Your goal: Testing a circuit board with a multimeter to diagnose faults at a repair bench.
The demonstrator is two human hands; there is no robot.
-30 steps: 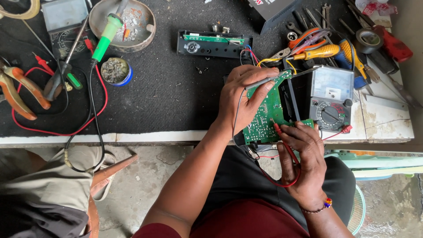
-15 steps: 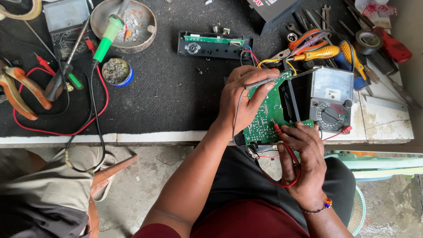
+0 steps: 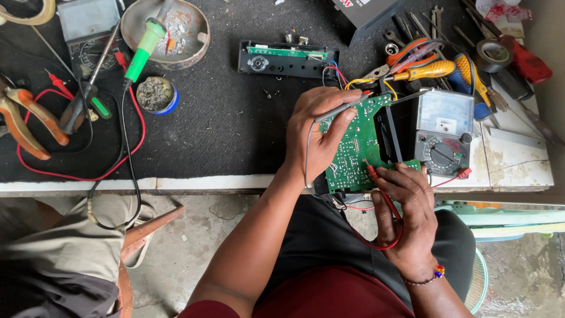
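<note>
A green circuit board (image 3: 356, 144) stands tilted at the bench's front edge. My left hand (image 3: 318, 126) steadies its left side and holds a grey test probe (image 3: 341, 110) with the tip against the upper part of the board. My right hand (image 3: 406, 203) holds a red test probe (image 3: 376, 174) on the board's lower right; its red lead loops down past my wrist. An analogue multimeter (image 3: 441, 132) lies just right of the board.
Black mat (image 3: 223, 118) covers the bench. A green-handled soldering iron (image 3: 144, 41) rests on a round metal dish (image 3: 165, 26), next to a small tin (image 3: 156, 94). Orange pliers (image 3: 26, 121), screwdrivers (image 3: 424, 70), tape roll (image 3: 493, 53), a black panel (image 3: 288, 59). Another person's knee (image 3: 65, 253) at left.
</note>
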